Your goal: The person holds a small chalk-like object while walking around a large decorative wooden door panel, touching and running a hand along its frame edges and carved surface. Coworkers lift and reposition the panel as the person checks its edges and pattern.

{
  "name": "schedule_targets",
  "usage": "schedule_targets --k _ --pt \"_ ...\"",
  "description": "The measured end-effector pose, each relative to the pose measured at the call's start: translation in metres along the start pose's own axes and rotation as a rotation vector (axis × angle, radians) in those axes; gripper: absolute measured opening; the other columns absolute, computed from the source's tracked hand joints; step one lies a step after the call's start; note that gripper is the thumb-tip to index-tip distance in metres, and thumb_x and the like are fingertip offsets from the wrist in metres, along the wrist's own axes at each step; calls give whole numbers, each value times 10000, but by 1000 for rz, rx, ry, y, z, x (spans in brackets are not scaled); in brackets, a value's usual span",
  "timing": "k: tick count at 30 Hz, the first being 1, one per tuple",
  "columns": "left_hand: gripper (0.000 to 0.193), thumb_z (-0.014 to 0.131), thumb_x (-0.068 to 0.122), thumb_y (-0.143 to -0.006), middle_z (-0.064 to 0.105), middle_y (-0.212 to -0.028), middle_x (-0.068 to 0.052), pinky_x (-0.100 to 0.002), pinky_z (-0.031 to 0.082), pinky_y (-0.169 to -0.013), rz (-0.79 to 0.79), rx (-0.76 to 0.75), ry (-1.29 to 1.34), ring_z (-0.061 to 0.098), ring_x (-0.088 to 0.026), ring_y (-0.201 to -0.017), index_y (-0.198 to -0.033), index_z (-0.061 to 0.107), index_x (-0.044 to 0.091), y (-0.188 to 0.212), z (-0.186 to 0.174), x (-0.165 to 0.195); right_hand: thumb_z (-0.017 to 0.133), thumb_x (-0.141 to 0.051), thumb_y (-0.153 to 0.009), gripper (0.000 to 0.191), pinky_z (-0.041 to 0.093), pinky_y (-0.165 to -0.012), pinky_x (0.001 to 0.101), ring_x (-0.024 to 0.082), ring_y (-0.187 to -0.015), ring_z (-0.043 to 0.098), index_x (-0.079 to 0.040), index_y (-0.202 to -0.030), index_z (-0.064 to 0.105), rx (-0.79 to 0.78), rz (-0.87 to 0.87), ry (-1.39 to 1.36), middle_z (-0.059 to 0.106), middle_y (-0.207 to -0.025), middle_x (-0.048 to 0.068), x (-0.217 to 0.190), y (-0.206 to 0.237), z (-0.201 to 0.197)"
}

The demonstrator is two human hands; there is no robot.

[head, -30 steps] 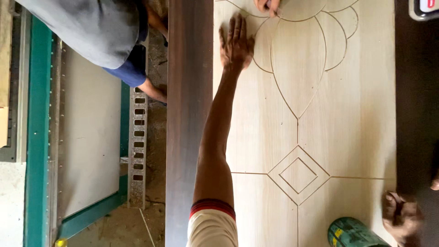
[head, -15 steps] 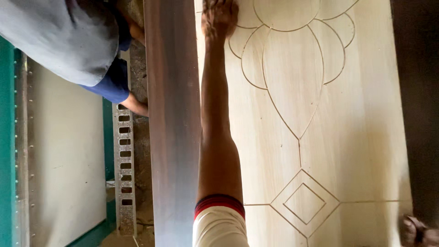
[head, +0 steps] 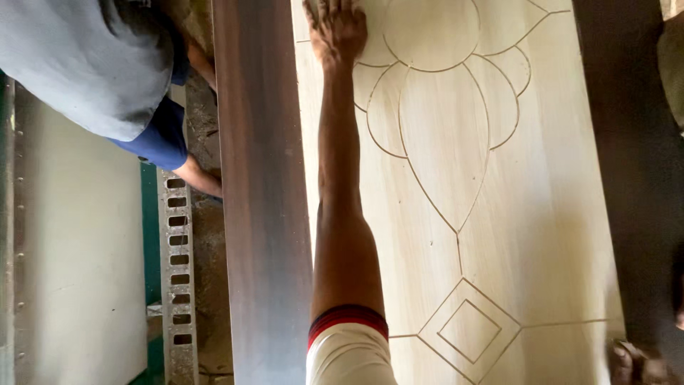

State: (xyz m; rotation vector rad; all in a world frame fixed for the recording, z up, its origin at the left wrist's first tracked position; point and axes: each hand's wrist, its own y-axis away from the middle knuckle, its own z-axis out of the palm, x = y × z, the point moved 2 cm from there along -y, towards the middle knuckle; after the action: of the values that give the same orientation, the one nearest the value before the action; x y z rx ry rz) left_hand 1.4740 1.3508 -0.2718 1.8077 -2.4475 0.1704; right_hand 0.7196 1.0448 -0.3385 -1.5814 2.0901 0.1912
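Pressing left hand (head: 340,30) near panel (head: 527,214) edge

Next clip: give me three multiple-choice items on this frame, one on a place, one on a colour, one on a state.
1. Where does the outstretched hand rest?
A. On the light carved panel, by the flower outline
B. On the dark plank
C. On the perforated metal strip

2. What colour is the band on the white sleeve of that arm?
A. Green
B. Red
C. Yellow

3. How is the hand set?
A. Closed round a tool
B. Lifted clear of the panel
C. Flat, fingers spread, holding nothing

Answers:
1 A: the palm lies on the pale wood at the edge of the carved petals, right of the dark plank.
2 B: a red band edges the sleeve at the upper arm.
3 C: the fingers lie open against the panel, with no tool in view.
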Motion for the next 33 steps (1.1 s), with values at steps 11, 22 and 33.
schedule_targets --k 11,22,33 --pt "639 294 431 -1098 95 -1727 -51 -481 42 -1307 362 -53 -31 78 -274 -1605 -1654 184 136 98 38 57 595 -143 -1031 156 498 -588 304 137 -616 584 -25 -947 535 85 41 -1 627 -818 112 -17 3 7" --pt "596 392 395 -1072 201 -1715 1 -493 119 -1310 512 -51 32 150 -254 -1592 -1625 304 191 259 50 98 595 -163 -1017 129 486 -510 335 178 -527 553 -35 -1016 576 80 -9 -89 599 -768 96 -17 -7 16" --pt "631 414 374 -1057 217 -1728 -13 -459 61 -1334 564 -105 10 126 -215 -1619 -1630 296 135 451 18 107 607 -178 -1096 159 522 -601 360 229 -670 629 -19 -1101 612 146 -51 -134 639 -879 145 -41 -18 7"
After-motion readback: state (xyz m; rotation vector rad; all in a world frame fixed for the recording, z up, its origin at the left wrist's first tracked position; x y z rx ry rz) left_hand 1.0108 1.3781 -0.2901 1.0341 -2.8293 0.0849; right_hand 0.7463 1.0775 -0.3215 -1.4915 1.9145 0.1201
